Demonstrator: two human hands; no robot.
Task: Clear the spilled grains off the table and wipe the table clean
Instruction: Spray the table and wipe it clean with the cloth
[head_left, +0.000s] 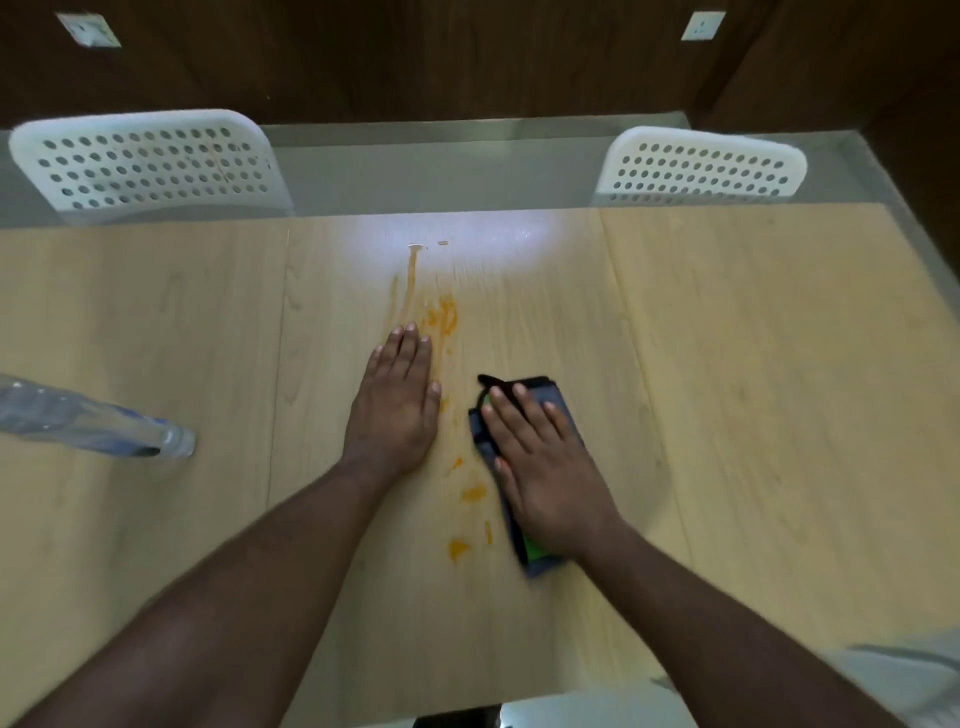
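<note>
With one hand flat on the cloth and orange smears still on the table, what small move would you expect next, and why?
Probably a sweep of the cloth leftward. The right hand presses flat on it, and orange smears lie just beside its left edge, with more farther up by the left hand, which rests flat on the table. The nearest smears seem the natural first target.
</note>
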